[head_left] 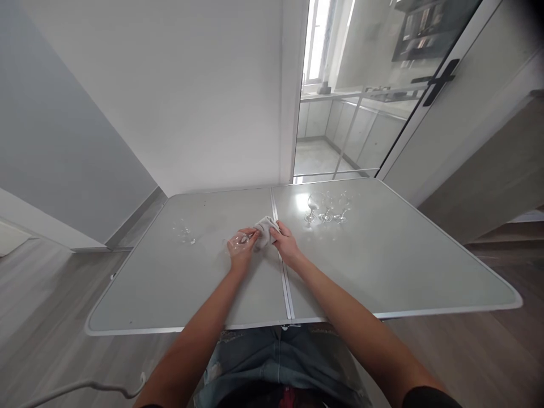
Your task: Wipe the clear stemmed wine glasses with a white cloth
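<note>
A clear, stemmed glass point(233, 247) is held above the middle of a pale grey, white-rimmed table point(374, 260), gripped by the curled fingers of the left hand point(240, 255). A crumpled white cloth point(266, 231) is pinched by the nearly closed right hand point(287, 245) against the glass's right end. 3 transparent stemmed goblets point(325, 217) are stood to the right; 1 small transparent glass piece point(192, 242) is placed to the left.

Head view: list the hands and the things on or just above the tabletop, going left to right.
Lone clear glass → left hand → pale cloth → right hand → first stemmed glass → second stemmed glass → third stemmed glass.
</note>
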The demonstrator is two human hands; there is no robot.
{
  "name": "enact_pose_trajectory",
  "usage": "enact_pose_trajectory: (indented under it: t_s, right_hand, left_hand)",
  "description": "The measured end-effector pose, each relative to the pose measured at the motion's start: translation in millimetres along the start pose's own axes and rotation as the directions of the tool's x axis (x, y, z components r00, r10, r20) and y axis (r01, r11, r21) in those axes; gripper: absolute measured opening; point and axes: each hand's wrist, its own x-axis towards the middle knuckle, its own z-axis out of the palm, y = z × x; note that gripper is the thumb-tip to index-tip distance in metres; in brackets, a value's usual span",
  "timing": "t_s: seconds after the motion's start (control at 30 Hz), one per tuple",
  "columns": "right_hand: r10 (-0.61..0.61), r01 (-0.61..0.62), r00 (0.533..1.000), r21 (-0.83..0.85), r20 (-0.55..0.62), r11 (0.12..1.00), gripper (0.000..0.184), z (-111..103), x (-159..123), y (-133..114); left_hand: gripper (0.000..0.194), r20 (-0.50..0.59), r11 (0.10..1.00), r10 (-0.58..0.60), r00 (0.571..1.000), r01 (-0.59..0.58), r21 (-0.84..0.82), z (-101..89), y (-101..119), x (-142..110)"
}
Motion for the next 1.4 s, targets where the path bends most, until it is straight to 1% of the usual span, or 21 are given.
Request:
enact_pose_trajectory:
  t_s: [0.03, 0.1, 0.2, 0.27, 0.33, 0.4, 0.5, 0.57, 0.63, 0.7, 0.73, 0.77, 0.8, 0.87, 0.93, 0.97, 1.07, 1.17, 1.3, 1.37, 1.4]
  right_hand:
    - [-0.066, 0.068, 0.997, -0.062, 0.029, 0.996, 0.033, 0.0, -2.1, -2.9]
    - [-0.18, 0.204, 0.972, -0.159, 0.153, 0.966, 0.028, 1.0, -6.9, -10.9]
    - [-0.256, 0.355, 0.9, -0.253, 0.353, 0.9, 0.021, 4.1, -13.4, -23.0]
    - [-0.286, 0.434, 0.863, -0.32, 0.417, 0.842, 0.015, 5.5, -15.4, -26.2]
    - [-0.309, 0.479, 0.849, -0.375, 0.429, 0.794, 0.015, 5.0, -14.7, -24.2]
    - [-0.313, 0.469, 0.865, -0.406, 0.392, 0.785, 0.024, 2.4, -12.0, -18.9]
    - [-0.235, 0.352, 0.917, -0.381, 0.321, 0.855, 0.034, -3.4, -6.7, -11.8]
    - [-0.135, 0.228, 0.945, -0.308, 0.297, 0.924, 0.038, -6.5, -4.0, -10.0]
    - [-0.001, 0.06, 0.961, -0.206, 0.276, 0.977, 0.042, -7.8, -2.6, -9.6]
    - [0.123, -0.096, 0.959, -0.116, 0.253, 0.989, 0.046, -7.5, -1.9, -8.8]
    - [0.151, -0.133, 0.96, -0.092, 0.236, 0.987, 0.047, -7.1, -1.5, -7.9]
    - [0.142, -0.125, 0.966, -0.087, 0.215, 0.988, 0.047, -6.6, -1.1, -6.8]
    - [0.093, -0.074, 0.977, -0.105, 0.194, 0.992, 0.046, -6.1, -0.6, -5.5]
    - [-0.072, 0.104, 0.981, -0.18, 0.178, 0.978, 0.037, -5.2, 0.1, -3.5]
    - [-0.219, 0.272, 0.951, -0.254, 0.22, 0.928, 0.025, -4.0, -0.2, -3.3]
    - [-0.266, 0.334, 0.931, -0.281, 0.251, 0.9, 0.019, -3.2, -1.0, -3.9]
    - [-0.328, 0.426, 0.893, -0.344, 0.309, 0.837, 0.013, 0.2, -5.9, -5.9]
    - [-0.297, 0.403, 0.903, -0.369, 0.311, 0.838, 0.016, 2.7, -11.1, -4.3]
    - [-0.185, 0.271, 0.942, -0.311, 0.281, 0.911, 0.013, -0.7, -8.8, 1.3]
    - [-0.154, 0.204, 0.964, -0.227, 0.217, 0.952, 0.011, -4.8, -3.7, 2.4]
    - [-0.162, 0.19, 0.974, -0.18, 0.159, 0.965, 0.012, -6.7, -0.9, 2.5]
  left_hand:
    - [0.022, 0.008, 0.999, -0.043, 0.999, 0.043, -0.029, 0.0, -2.0, 1.4]
    - [0.023, 0.058, 0.979, -0.148, 0.987, 0.155, -0.133, 0.4, -6.3, 3.4]
    - [0.027, 0.126, 0.899, -0.274, 0.953, 0.3, -0.319, 0.8, -12.1, 5.1]
    - [0.029, 0.118, 0.851, -0.321, 0.94, 0.34, -0.401, 0.6, -14.3, 6.4]
    - [0.029, 0.1, 0.827, -0.335, 0.937, 0.343, -0.446, 0.2, -14.6, 7.4]
    - [0.028, 0.111, 0.824, -0.32, 0.941, 0.334, -0.458, 0.1, -13.1, 7.6]
    - [0.028, 0.119, 0.852, -0.283, 0.952, 0.306, -0.424, 0.3, -9.0, 6.6]
    - [0.028, 0.118, 0.886, -0.252, 0.961, 0.278, -0.372, 0.3, -7.0, 5.6]
    - [0.027, 0.138, 0.915, -0.215, 0.967, 0.249, -0.318, 0.3, -6.8, 4.7]
    - [0.027, 0.146, 0.934, -0.183, 0.972, 0.218, -0.282, 0.6, -8.2, 4.0]
    - [0.027, 0.14, 0.94, -0.175, 0.974, 0.208, -0.271, 0.9, -9.3, 3.7]
    - [0.027, 0.128, 0.943, -0.173, 0.977, 0.202, -0.264, 1.4, -10.5, 3.5]
    - [0.027, 0.107, 0.945, -0.174, 0.979, 0.197, -0.26, 1.9, -11.8, 3.2]
    - [0.026, 0.063, 0.943, -0.183, 0.981, 0.193, -0.272, 2.8, -14.1, 3.1]
    - [0.026, 0.045, 0.923, -0.208, 0.977, 0.211, -0.321, 3.1, -15.9, 3.6]
    - [0.026, 0.046, 0.906, -0.229, 0.972, 0.23, -0.355, 2.8, -16.7, 4.2]
    - [0.027, 0.044, 0.845, -0.311, 0.949, 0.297, -0.444, -0.1, -19.3, 8.3]
    - [0.029, -0.019, 0.834, -0.335, 0.942, 0.287, -0.471, -5.2, -22.7, 14.6]
    - [0.031, -0.091, 0.846, -0.336, 0.937, 0.258, -0.466, -10.6, -25.8, 20.9]
    - [0.033, -0.118, 0.844, -0.337, 0.934, 0.245, -0.476, -10.3, -25.5, 21.2]
    - [0.034, -0.129, 0.845, -0.333, 0.934, 0.235, -0.48, -9.2, -25.0, 20.5]
